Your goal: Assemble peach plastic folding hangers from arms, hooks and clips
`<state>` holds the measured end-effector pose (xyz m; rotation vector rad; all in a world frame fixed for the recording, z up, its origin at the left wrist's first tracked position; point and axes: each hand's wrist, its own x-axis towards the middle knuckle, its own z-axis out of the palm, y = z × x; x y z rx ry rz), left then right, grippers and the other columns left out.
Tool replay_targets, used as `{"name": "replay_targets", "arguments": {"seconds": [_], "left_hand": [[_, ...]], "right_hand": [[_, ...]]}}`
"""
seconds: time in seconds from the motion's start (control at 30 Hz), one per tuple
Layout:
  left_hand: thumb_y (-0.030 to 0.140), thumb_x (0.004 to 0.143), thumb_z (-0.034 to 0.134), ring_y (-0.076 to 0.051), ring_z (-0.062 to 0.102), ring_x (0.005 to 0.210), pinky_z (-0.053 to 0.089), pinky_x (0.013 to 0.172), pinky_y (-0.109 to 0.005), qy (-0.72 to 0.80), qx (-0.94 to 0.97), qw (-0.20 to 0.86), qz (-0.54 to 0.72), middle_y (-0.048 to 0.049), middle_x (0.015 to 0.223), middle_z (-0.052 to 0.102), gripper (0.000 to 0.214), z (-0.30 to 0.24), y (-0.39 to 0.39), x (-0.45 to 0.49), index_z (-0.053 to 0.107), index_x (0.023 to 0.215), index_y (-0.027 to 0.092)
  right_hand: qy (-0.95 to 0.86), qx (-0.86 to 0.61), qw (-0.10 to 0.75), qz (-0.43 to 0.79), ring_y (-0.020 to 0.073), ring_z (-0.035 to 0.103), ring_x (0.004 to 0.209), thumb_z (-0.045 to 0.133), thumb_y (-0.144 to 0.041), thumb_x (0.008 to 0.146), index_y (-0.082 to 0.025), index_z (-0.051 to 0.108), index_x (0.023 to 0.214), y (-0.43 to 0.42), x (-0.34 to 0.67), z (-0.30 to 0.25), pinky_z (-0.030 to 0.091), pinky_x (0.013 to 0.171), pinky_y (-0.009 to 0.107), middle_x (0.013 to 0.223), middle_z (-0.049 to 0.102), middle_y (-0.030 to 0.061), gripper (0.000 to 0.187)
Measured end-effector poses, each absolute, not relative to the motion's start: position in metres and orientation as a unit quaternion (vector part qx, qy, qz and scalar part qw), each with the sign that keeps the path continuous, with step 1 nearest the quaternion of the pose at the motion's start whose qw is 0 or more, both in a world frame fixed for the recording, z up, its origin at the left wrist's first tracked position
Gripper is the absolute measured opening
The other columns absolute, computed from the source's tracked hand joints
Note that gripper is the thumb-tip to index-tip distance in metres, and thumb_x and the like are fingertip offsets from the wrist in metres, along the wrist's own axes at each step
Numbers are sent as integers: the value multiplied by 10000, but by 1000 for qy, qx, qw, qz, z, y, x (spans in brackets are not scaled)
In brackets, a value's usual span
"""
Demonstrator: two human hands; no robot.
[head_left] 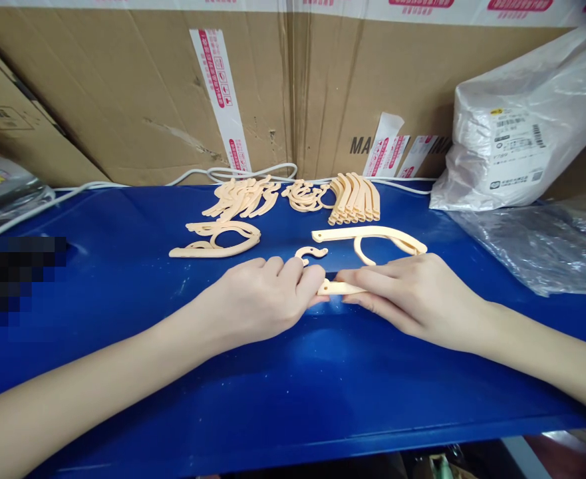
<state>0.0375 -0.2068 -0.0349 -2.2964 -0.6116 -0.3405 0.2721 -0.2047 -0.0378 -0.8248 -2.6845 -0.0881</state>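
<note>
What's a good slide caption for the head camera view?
Left hand and right hand grip a peach plastic piece on a blue table, similar pieces stacked behind.

Black letters "MA" stand on the box (pixel 357 145); print on the red-and-white tape (pixel 220 86) and the bag's barcode label (pixel 517 150) is too small to read.

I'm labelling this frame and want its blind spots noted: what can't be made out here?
Head view, the only one:
- the strip pinched between left hand and right hand: fingers cover both ends, so its full shape is hidden.
- bag label: print too small to read.
- blurred patch: hides whatever lies there on the table.
- box lettering: partly covered by tape.
</note>
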Motion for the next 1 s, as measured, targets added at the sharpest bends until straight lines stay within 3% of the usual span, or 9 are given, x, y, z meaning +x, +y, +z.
{"name": "replay_targets", "arguments": {"seconds": [0.17, 0.53, 1.0], "left_hand": [[278, 981, 377, -141, 466, 435, 301, 421, -276, -243, -897, 349, -117, 15, 547, 481, 316, -40, -206, 37, 497, 704, 183], [295, 902, 470, -106, 508, 446, 304, 435, -264, -248, -911, 266, -194, 51, 528, 495, 255, -44, -199, 39, 472, 670, 189], [255, 871, 510, -93, 507, 442, 319, 436, -251, -238, -912, 256, -215, 68, 514, 500, 233, -44, -200, 40, 473, 650, 193]], "right_hand": [[-936, -326, 123, 58, 128, 668, 659, 398, -350, 995, -209, 644, 1066, -203, 271, -37, 407, 584, 236, 773, 713, 2, 292], [-940, -312, 133, 36, 125, 649, 641, 367, -383, 1003, -216, 657, 1079, -199, 273, -41, 374, 565, 246, 789, 711, 0, 343], [-942, -310, 116, 61, 141, 641, 637, 362, -375, 1002, -225, 656, 1098, -196, 277, -42, 375, 565, 258, 796, 706, 12, 344]]}}
